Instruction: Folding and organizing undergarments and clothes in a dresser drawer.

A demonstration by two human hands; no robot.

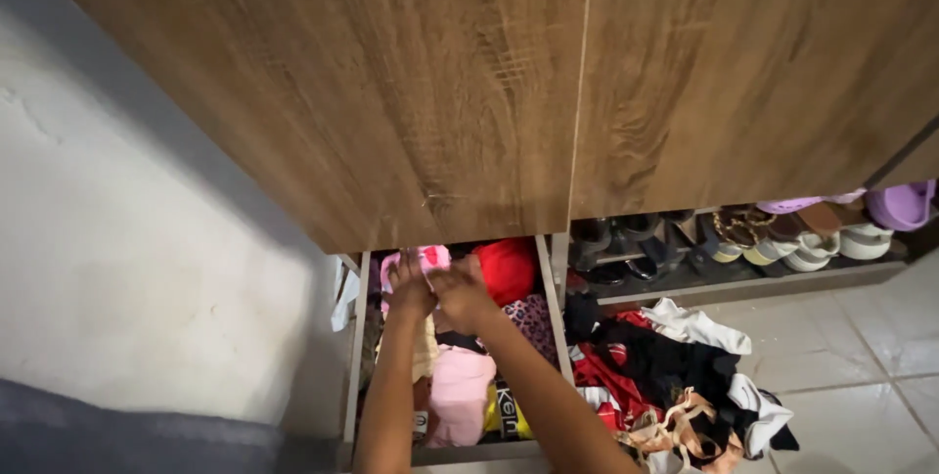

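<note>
Head view looks steeply down past two bare forearms into an open drawer (pixel 355 357) under a brown wood-grain wardrobe, and the drawer serves as landmark for everything else. Nearest the viewer, at the drawer's front end, lie a pale pink folded garment (pixel 458 391) and a yellow piece with a black band (pixel 505 415) just beside it. Both forearms stretch over these toward the drawer's back end. There the left hand (pixel 410 288) is clenched on a pink cloth (pixel 430 259), its fingers curled into the fabric, and the right hand (pixel 463 296) is touching the left, fingers also closed on the same cloth as far as can be told. That pink cloth sits at the back of the drawer, close under the wardrobe's lower edge. Just right of it inside the drawer rests a red garment (pixel 506 269), with a leopard-print piece (pixel 533 322) in front of that. Outside the drawer, to its right on the tiled floor (pixel 861 357), a heap of clothes (pixel 675 376) in black, red, white and tan is spread. Beyond the heap, a low shelf of shoes (pixel 763 239) runs along under the wardrobe doors (pixel 469 83). Left of the drawer stands a pale plastered wall (pixel 127 269)
</note>
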